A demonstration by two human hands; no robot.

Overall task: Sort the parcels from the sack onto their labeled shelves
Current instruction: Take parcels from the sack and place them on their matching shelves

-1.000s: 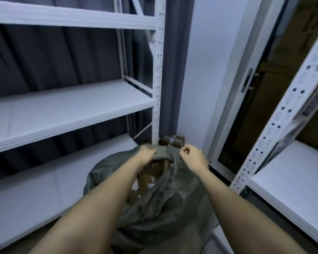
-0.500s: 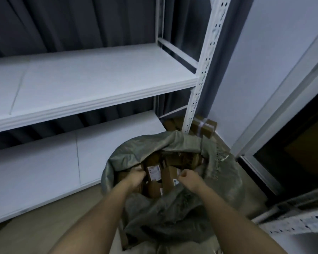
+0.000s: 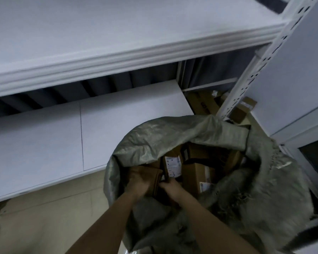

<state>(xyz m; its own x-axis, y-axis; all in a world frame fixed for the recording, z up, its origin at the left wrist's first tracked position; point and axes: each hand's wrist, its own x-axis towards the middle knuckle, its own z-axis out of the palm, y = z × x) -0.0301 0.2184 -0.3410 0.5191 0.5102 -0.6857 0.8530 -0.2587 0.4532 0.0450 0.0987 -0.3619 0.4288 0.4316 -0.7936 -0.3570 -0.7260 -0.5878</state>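
Head view: you're looking straight down into the sack [image 3: 182,136], its grey-green mouth gaping wide on the floor [image 3: 44,217]. Both your hands are inside that mouth, at its near-left edge. Your left hand [image 3: 141,180] is curled over the top of a brown parcel [image 3: 155,177], fingers wrapped on it, so that grip is closed on the box. Your right hand [image 3: 171,186] sits just right of it, touching the same parcel's lower side; the fingers are tucked down in shadow and I cannot tell whether that grip is pinching or spread.

Deeper in the sack, past your hands, more parcels are packed in close. A box with a white label [image 3: 172,165] stands just beyond your right hand, and a larger box [image 3: 196,176] lies to the right of it with its own label at the near corner.

Left of the sack runs the low shelf [image 3: 44,143], white, with a second shelf [image 3: 99,33] above it. Behind the sack, a perforated post [image 3: 246,79] rises, with loose cardboard [image 3: 202,103] at its foot.
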